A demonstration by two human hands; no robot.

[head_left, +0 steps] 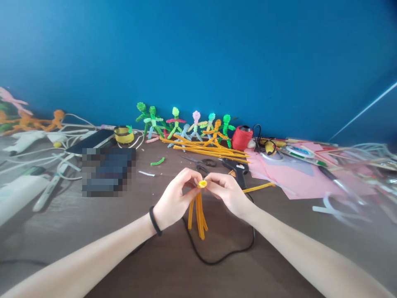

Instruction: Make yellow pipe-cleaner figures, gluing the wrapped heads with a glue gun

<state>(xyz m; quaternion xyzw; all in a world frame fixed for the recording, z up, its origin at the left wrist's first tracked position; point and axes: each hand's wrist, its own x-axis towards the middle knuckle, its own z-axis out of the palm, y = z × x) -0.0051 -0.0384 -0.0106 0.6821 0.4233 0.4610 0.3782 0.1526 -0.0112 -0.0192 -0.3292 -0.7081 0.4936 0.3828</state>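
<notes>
An orange bundle [200,211] is hanging above the middle of the bench [139,275].
The left hand [178,196] and right hand [229,194] are pinching its bright yellow top from opposite sides, likely keeping the slim strands together; their lower ends are spreading slightly, pointing towards the near side. Small figures [175,112] are lining the far edge, probably leaving working room.

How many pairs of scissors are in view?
1: scissors lie on the table beyond the left hand and right hand, left of the glue gun. More may be hidden.
</notes>
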